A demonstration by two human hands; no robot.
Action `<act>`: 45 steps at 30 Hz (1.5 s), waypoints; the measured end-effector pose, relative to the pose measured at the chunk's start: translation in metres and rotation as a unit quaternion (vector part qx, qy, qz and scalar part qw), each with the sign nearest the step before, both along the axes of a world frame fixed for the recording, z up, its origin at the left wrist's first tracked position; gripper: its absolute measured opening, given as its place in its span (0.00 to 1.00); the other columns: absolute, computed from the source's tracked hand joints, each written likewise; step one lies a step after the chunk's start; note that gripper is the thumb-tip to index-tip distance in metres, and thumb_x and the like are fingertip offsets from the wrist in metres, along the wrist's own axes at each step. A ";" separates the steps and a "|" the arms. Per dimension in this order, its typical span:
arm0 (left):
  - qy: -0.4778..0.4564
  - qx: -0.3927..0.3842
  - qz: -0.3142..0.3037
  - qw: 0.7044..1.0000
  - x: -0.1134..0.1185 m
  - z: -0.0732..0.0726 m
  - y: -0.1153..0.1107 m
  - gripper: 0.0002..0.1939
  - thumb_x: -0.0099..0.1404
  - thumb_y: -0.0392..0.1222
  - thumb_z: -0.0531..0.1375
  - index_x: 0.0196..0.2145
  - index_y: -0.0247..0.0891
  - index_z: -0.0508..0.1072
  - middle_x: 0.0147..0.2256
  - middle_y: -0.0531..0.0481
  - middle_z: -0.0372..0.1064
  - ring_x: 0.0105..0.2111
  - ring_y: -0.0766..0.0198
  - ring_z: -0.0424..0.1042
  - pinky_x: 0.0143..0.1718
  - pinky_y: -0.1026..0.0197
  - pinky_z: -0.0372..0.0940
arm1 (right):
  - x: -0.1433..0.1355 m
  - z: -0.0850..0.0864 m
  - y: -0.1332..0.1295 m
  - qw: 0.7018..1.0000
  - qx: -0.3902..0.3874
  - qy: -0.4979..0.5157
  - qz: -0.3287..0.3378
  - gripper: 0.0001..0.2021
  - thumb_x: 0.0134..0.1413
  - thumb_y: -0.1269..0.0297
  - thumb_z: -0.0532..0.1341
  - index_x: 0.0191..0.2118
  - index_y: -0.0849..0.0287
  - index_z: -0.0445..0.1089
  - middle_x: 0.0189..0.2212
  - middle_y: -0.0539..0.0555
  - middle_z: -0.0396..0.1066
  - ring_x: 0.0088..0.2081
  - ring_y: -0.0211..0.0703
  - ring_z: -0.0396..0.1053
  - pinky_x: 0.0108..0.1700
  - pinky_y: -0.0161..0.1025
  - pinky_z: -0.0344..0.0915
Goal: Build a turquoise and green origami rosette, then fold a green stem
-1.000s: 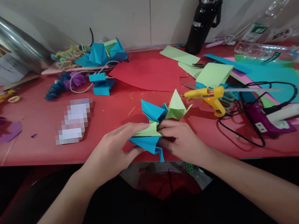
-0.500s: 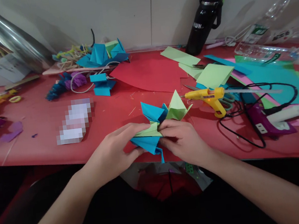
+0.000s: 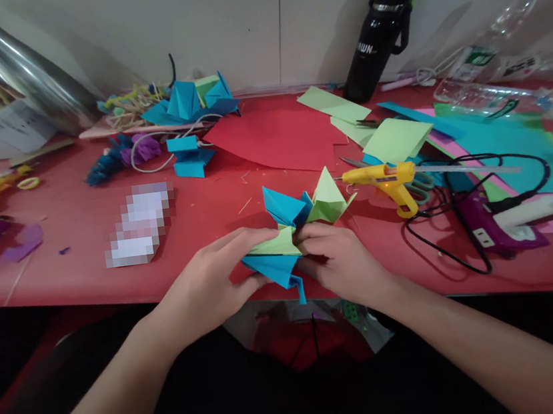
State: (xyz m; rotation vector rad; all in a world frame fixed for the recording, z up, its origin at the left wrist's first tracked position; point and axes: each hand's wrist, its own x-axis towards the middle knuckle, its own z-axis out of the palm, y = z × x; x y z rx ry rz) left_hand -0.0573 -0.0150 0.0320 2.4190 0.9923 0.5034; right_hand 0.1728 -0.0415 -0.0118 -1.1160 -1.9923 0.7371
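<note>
Between my hands, over the table's front edge, is a folded paper piece [image 3: 279, 268] of blue and light green paper with pointed flaps. My left hand [image 3: 215, 281] is closed on its left side, the fingers on top and the thumb below. My right hand [image 3: 338, 256] pinches its right side near the middle; the fingertips are partly hidden behind the folds. A blue flap and a light green flap stick up beyond my fingers, and a narrow bent blue strip hangs toward me. Just past my right hand lies a yellow hot glue gun [image 3: 384, 180] with a small orange light and a glue stick in it.
A pixelated flat object [image 3: 140, 224] lies left. Red paper [image 3: 277, 133], a small blue folded paper [image 3: 190, 157] and light green sheets [image 3: 396, 138] lie behind. A black cord and purple power strip [image 3: 501, 226] are right; a black bottle [image 3: 376, 33] stands at the wall.
The paper piece has shifted very slightly in my hands, its upper blue flap a little to the right. Both hands keep nearly the same hold.
</note>
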 end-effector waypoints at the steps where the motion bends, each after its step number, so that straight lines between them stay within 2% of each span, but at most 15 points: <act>1: 0.000 0.001 0.000 1.000 0.000 0.000 0.000 0.24 0.66 0.40 0.65 0.58 0.46 0.67 0.53 0.53 0.74 0.53 0.61 0.74 0.55 0.62 0.66 | 0.000 0.000 0.000 1.000 -0.001 0.003 0.001 0.12 0.56 0.80 0.62 0.24 0.60 0.68 0.31 0.51 0.69 0.34 0.40 0.68 0.36 0.37 0.63; 7: -0.002 0.007 0.006 1.000 0.000 -0.001 0.000 0.24 0.66 0.39 0.65 0.58 0.46 0.67 0.55 0.53 0.73 0.54 0.62 0.73 0.57 0.62 0.65 | 0.003 -0.003 0.000 0.999 -0.030 -0.020 0.000 0.05 0.56 0.72 0.67 0.30 0.59 0.73 0.37 0.54 0.72 0.39 0.44 0.71 0.42 0.41 0.68; 17: -0.002 -0.007 0.009 1.000 0.000 -0.001 0.001 0.23 0.67 0.42 0.63 0.58 0.48 0.68 0.55 0.51 0.73 0.54 0.57 0.73 0.57 0.57 0.66 | 0.001 -0.011 0.001 0.999 -0.024 -0.043 0.010 0.08 0.58 0.78 0.60 0.32 0.60 0.74 0.39 0.58 0.73 0.42 0.46 0.72 0.43 0.42 0.70; 26: -0.020 -0.009 0.033 0.999 0.000 -0.001 0.003 0.23 0.66 0.45 0.64 0.58 0.49 0.69 0.54 0.51 0.74 0.52 0.56 0.75 0.56 0.57 0.68 | 0.009 0.003 0.003 0.997 -0.056 -0.055 0.010 0.03 0.56 0.73 0.67 0.36 0.59 0.77 0.39 0.55 0.74 0.42 0.45 0.72 0.45 0.42 0.69; 33: -0.078 -0.088 0.090 0.989 0.001 0.000 0.008 0.25 0.63 0.48 0.67 0.56 0.45 0.71 0.55 0.49 0.73 0.54 0.54 0.73 0.57 0.54 0.68 | 0.012 0.010 0.003 0.994 -0.107 -0.009 -0.013 0.03 0.54 0.72 0.68 0.33 0.58 0.76 0.34 0.52 0.72 0.36 0.41 0.71 0.39 0.39 0.67; 39: -0.141 -0.149 0.121 0.971 -0.003 -0.002 0.012 0.26 0.61 0.49 0.69 0.56 0.45 0.72 0.56 0.47 0.72 0.52 0.53 0.74 0.52 0.52 0.73 | 0.016 0.016 0.001 0.990 -0.132 0.036 -0.018 0.01 0.56 0.69 0.67 0.34 0.58 0.76 0.33 0.50 0.72 0.36 0.38 0.70 0.38 0.37 0.66; 45: -0.168 -0.150 0.131 0.966 -0.002 -0.003 0.013 0.27 0.61 0.50 0.69 0.56 0.45 0.72 0.56 0.45 0.72 0.52 0.50 0.74 0.51 0.50 0.74 | 0.015 0.019 -0.001 0.989 -0.142 0.041 -0.031 0.02 0.58 0.67 0.66 0.35 0.57 0.77 0.34 0.50 0.73 0.36 0.39 0.71 0.38 0.37 0.65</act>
